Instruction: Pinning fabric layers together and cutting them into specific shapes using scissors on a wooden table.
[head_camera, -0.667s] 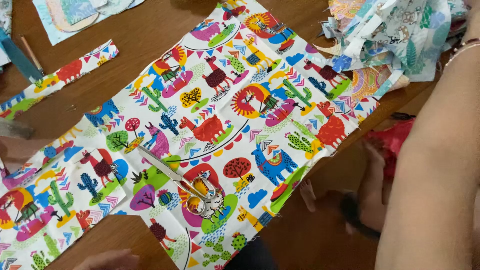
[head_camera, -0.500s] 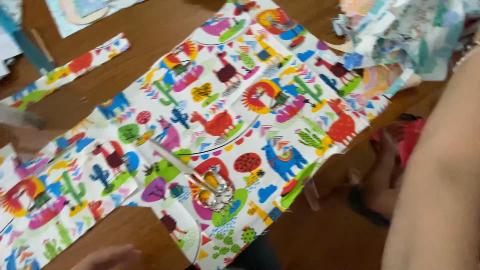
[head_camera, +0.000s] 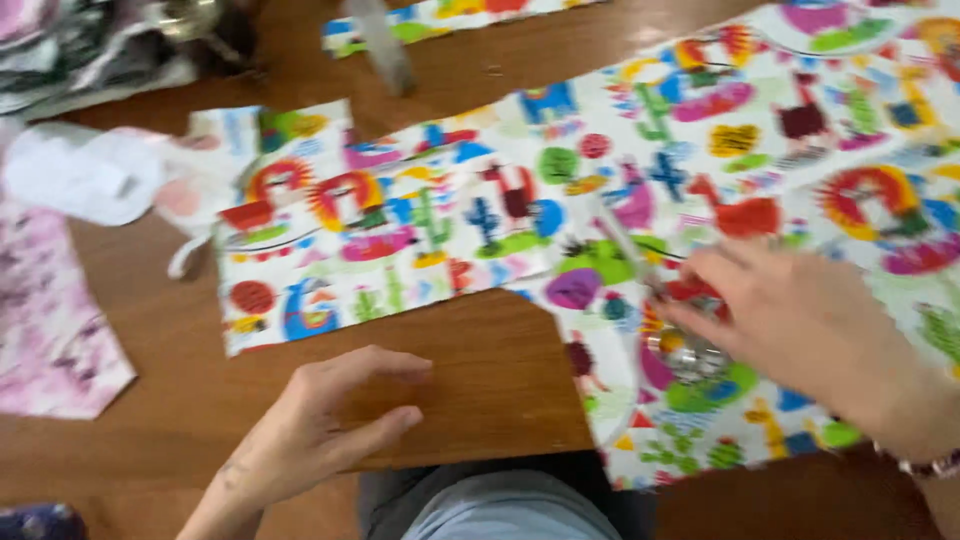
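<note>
Your right hand, fingers spread, apparently closes on the blurred scissors lying on the printed fabric at three o'clock, while your left hand rests loosely curled on the wooden table at six, bracing you.

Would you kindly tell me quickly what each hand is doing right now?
Left hand: open, empty, resting on the brown wooden table.
Right hand: fingers reaching onto metal scissors on the colourful patterned fabric; grip cannot be told.

Silver scissors flat on bright animal-and-cactus print fabric spread across the wooden table.
</note>
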